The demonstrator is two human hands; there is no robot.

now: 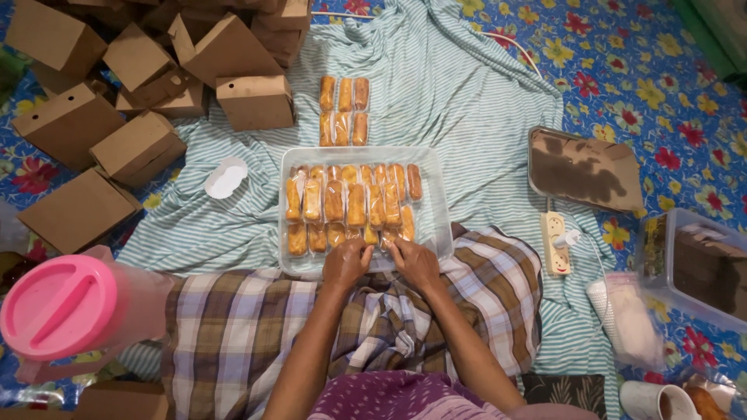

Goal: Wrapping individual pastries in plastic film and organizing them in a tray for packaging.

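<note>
— Both hands where?
— Left hand point(345, 263) and right hand point(415, 263) meet at the tray's point(440, 204) near edge, fingers pinching wrapped rolls point(350, 204) in its front row.
— Other rolls?
— Six point(343, 110) lie just beyond the tray.

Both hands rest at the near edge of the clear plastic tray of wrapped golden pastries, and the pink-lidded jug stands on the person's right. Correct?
Not quite. The head view shows the pink-lidded jug on the person's left. Both hands, left hand and right hand, do rest at the near edge of the clear plastic tray of wrapped golden pastries.
</note>
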